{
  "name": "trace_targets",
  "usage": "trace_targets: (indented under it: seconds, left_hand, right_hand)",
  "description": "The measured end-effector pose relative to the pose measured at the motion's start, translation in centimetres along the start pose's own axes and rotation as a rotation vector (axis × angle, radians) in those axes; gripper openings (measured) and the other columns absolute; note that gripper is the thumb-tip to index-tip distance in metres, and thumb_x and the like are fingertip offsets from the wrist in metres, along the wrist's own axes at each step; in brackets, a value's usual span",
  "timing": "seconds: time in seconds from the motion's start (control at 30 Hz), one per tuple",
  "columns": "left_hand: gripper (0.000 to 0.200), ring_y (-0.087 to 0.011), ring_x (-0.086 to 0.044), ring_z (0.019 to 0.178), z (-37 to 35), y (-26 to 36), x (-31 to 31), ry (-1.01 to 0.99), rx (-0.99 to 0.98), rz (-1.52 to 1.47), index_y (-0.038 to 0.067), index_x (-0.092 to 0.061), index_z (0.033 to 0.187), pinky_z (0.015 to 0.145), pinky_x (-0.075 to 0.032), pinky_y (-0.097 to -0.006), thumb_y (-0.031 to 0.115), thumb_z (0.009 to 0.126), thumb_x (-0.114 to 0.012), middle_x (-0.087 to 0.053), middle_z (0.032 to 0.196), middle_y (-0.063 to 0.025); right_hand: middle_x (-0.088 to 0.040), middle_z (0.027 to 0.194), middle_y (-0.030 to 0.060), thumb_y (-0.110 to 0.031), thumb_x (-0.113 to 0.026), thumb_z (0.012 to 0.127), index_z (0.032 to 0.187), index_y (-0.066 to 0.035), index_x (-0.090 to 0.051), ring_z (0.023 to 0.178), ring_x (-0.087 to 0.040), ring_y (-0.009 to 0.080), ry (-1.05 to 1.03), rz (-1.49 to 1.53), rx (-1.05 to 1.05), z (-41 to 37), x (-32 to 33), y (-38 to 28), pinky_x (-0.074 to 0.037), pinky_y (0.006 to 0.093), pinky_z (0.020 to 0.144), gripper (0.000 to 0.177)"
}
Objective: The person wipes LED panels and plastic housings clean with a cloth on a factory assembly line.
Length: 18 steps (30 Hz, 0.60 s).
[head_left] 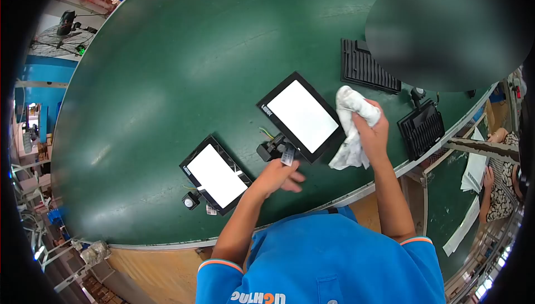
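My right hand [372,129] grips a crumpled white cloth [352,137], which hangs just right of a black-framed floodlight [304,115] with a white front panel. My left hand [280,176] is at the lower edge of this floodlight, fingers apart, beside a small printed label [288,155]. A black sensor [271,148] with a few coloured wires juts from the floodlight's lower left side. Left of my left hand lies a second floodlight [216,174], also face up, with its own round-lensed sensor [190,201] and a label near its lower edge.
Two more black floodlights lie with ribbed backs up, one farther away [368,67] and one near the right edge [422,129]. A grey blurred oval covers the upper right. A green table [156,81] curves around the lights. Another person [499,184] sits at right; a fan [64,28] stands beyond at left.
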State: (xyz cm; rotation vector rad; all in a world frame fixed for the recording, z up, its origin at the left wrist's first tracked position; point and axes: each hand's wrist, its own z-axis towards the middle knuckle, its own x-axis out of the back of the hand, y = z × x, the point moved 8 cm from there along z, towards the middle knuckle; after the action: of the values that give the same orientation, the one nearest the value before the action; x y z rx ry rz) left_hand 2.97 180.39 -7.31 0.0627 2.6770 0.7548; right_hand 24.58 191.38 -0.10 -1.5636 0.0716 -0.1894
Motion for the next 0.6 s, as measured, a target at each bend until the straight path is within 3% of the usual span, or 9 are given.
trace_targets:
  seconds: [0.03,0.1,0.17,0.2,0.23,0.3,0.37,0.53,0.6]
  left_hand:
    - [0.029,-0.0198,-0.064,0.063,-1.1,0.2,1.2,0.092,0.025,0.402,-0.003,-0.058,0.097,0.057,-0.051,-0.0288,0.024,0.087,-0.052,-0.063,0.082,-0.0142]
    - [0.028,-0.0145,-0.058,0.050,-3.2,0.7,3.2,0.163,-0.010,0.561,-0.002,-0.059,0.088,0.047,-0.046,-0.0248,0.026,0.083,-0.059,-0.062,0.070,-0.0084]
    - [0.025,-0.0155,-0.053,0.048,-5.4,2.4,6.4,0.456,-0.224,0.546,0.000,-0.059,0.091,0.049,-0.043,-0.0270,0.019,0.078,-0.067,-0.058,0.064,-0.0059]
    - [0.031,-0.0155,-0.054,0.056,-7.0,4.9,6.7,0.626,-0.442,0.751,0.002,-0.057,0.095,0.052,-0.043,-0.0281,0.010,0.070,-0.072,-0.056,0.067,-0.0059]
    - [0.048,-0.0204,-0.057,0.079,-7.2,6.2,6.7,0.664,-0.471,0.784,0.003,-0.053,0.106,0.065,-0.047,-0.0314,0.009,0.064,-0.075,-0.058,0.084,-0.0094]
    - [0.060,-0.0267,-0.053,0.097,-5.2,6.8,5.7,0.522,-0.741,0.917,0.003,-0.049,0.114,0.080,-0.045,-0.0349,0.008,0.061,-0.076,-0.054,0.103,-0.0130]
    - [0.062,-0.0318,-0.046,0.108,-2.5,5.8,3.9,0.360,-0.715,0.968,0.003,-0.048,0.117,0.089,-0.042,-0.0374,0.007,0.062,-0.075,-0.050,0.111,-0.0153]
    - [0.056,-0.0319,-0.057,0.090,-1.8,6.2,3.7,0.371,-0.834,0.995,0.003,-0.050,0.113,0.077,-0.048,-0.0372,0.010,0.062,-0.073,-0.057,0.098,-0.0134]
    - [0.052,-0.0326,-0.060,0.081,-2.3,6.8,2.9,0.402,-0.850,1.167,0.002,-0.053,0.108,0.072,-0.050,-0.0376,0.015,0.061,-0.073,-0.060,0.091,-0.0143]
  right_hand:
    - [-0.059,0.094,0.0045,-0.004,-0.062,0.079,0.104,0.001,-0.055,0.087,-0.054,0.0091,-0.030,-0.023,-0.016,0.1,-0.7,0.3,-0.044,0.0235,0.078,0.026]
    - [-0.059,0.094,0.0073,-0.006,-0.065,0.076,0.099,0.000,-0.056,0.087,-0.056,0.0140,-0.058,-0.072,0.011,0.4,-2.3,1.3,-0.044,0.0263,0.077,0.026]
    - [-0.059,0.094,0.0097,-0.008,-0.065,0.073,0.098,0.000,-0.056,0.087,-0.058,0.0203,-0.147,-0.203,0.031,0.4,-4.0,2.1,-0.044,0.0290,0.077,0.027]
    - [-0.058,0.094,0.0108,-0.009,-0.066,0.072,0.098,-0.001,-0.057,0.087,-0.058,0.0242,-0.174,-0.257,0.045,0.2,-4.4,2.4,-0.044,0.0303,0.076,0.028]
    - [-0.058,0.094,0.0108,-0.009,-0.066,0.072,0.098,-0.001,-0.057,0.087,-0.058,0.0242,-0.177,-0.254,0.041,0.0,-4.6,2.4,-0.044,0.0303,0.076,0.028]
    - [-0.058,0.095,0.0107,-0.009,-0.065,0.073,0.098,-0.002,-0.057,0.088,-0.058,0.0239,-0.159,-0.268,0.064,-0.2,-4.6,2.2,-0.044,0.0300,0.077,0.027]
    - [-0.058,0.095,0.0105,-0.009,-0.065,0.073,0.098,-0.002,-0.057,0.087,-0.058,0.0239,-0.165,-0.248,0.057,-0.1,-4.5,2.5,-0.044,0.0300,0.076,0.027]
    - [-0.057,0.095,0.0100,-0.010,-0.066,0.074,0.098,-0.003,-0.057,0.088,-0.058,0.0233,-0.190,-0.229,0.021,0.2,-4.2,3.1,-0.044,0.0295,0.077,0.027]
    - [-0.057,0.093,0.0095,-0.010,-0.066,0.073,0.097,-0.004,-0.057,0.087,-0.058,0.0252,-0.181,-0.237,0.074,0.2,-4.3,2.6,-0.044,0.0307,0.075,0.026]
